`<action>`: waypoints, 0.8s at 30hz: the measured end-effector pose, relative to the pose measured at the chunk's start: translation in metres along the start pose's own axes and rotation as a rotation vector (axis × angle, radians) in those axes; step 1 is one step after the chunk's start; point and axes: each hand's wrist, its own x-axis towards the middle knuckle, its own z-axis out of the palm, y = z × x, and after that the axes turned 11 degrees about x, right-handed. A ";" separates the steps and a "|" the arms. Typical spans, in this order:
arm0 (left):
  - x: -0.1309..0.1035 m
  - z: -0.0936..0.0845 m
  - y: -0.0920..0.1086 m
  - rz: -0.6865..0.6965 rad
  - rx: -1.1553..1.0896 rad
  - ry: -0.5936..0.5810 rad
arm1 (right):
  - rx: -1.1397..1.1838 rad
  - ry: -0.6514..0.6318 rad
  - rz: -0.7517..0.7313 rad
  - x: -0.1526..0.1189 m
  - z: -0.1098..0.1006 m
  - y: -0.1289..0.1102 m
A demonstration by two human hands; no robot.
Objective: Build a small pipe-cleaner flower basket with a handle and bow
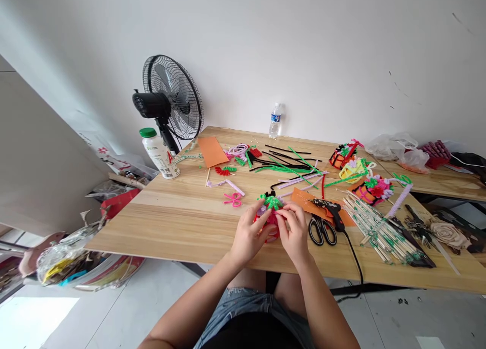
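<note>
A fuzzy pipe-cleaner craft [272, 203], green, black and lilac above pink and red, sits between both hands. Left fingers [255, 220] and right fingers [287, 218], curled, pinch its sides.

One large red "A" is all you can read clearly.
Look left of the frame's centre, by the counter's [182, 222] far left edge: the white bottle [158, 151] with the green cap [148, 132] carries that letter [169, 157] on its side, tilted, with smaller green and dark print around it too small for you to make out. At the upper centre, your clear bottle [274, 128] has a blue label [275, 118] with pale lettering you can't read. The pale plastic sheet [108, 154] at the left shows a red flower-like mark and dark strokes, unreadable too.
</note>
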 end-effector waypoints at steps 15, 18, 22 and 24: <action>0.000 -0.006 0.000 0.046 -0.091 -0.020 | -0.105 -0.136 -0.138 -0.003 -0.015 0.002; 0.000 -0.008 0.000 0.043 -0.091 -0.015 | -0.095 -0.087 -0.134 -0.004 -0.014 0.003; 0.001 -0.009 0.001 0.038 -0.067 0.010 | -0.095 -0.056 -0.123 -0.004 -0.013 0.003; 0.002 -0.011 0.002 0.043 -0.061 0.005 | -0.104 -0.085 -0.125 -0.002 -0.014 0.001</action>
